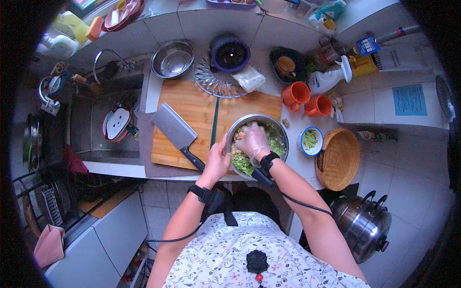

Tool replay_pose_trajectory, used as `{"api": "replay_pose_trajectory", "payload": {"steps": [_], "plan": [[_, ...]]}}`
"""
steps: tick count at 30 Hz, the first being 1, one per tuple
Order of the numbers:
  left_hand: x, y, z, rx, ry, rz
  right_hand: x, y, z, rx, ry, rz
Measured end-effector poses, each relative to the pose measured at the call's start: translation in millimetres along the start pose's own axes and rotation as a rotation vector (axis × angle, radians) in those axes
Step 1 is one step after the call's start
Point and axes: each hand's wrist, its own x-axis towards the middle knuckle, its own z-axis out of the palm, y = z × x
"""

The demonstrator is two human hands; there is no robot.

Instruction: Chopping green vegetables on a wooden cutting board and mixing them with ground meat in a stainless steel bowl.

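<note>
My left hand (217,162) grips the left side of a round stainless steel bowl (286,144), its thumb near the rim. Inside the bowl, my right hand (254,140), in a clear plastic glove, presses into chopped greens (241,163) and pinkish, meat-like lumps. The gloved fingertips are buried, so their grip is hidden. The bowl overlaps the lower right of a wooden cutting board (191,93). A cleaver (176,126) lies flat at the left, its black handle near my left hand. A dark bar-like part (262,177) sticks out at the bowl's near edge.
Left is a sink (108,154); behind the board stand a steel basin (173,59) and a glass platter (207,81). Orange mugs (295,94), a small bowl of cut greens (310,140) and a woven basket (340,158) stand right. A lidded steel pot (360,225) sits lower right.
</note>
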Motion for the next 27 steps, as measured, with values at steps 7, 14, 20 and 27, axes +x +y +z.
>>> {"api": "replay_pose_trajectory", "payload": {"steps": [7,14,20,27], "plan": [[3.9,7.5,-6.7,-0.136,-0.044,-0.079,-43.2,32.0,-42.0,0.237,-0.146,-0.429],[1.8,7.3,-3.2,-0.069,-0.016,-0.117,-74.6,52.1,-12.0,-0.093,-0.265,-0.476],[11.3,-13.7,-8.3,-0.058,0.030,-0.081,-43.6,40.4,-32.9,0.044,-0.347,-0.359],[-37.8,22.6,17.0,-0.409,-0.134,-0.420,9.0,23.3,-47.6,0.178,-0.178,-0.092]]}}
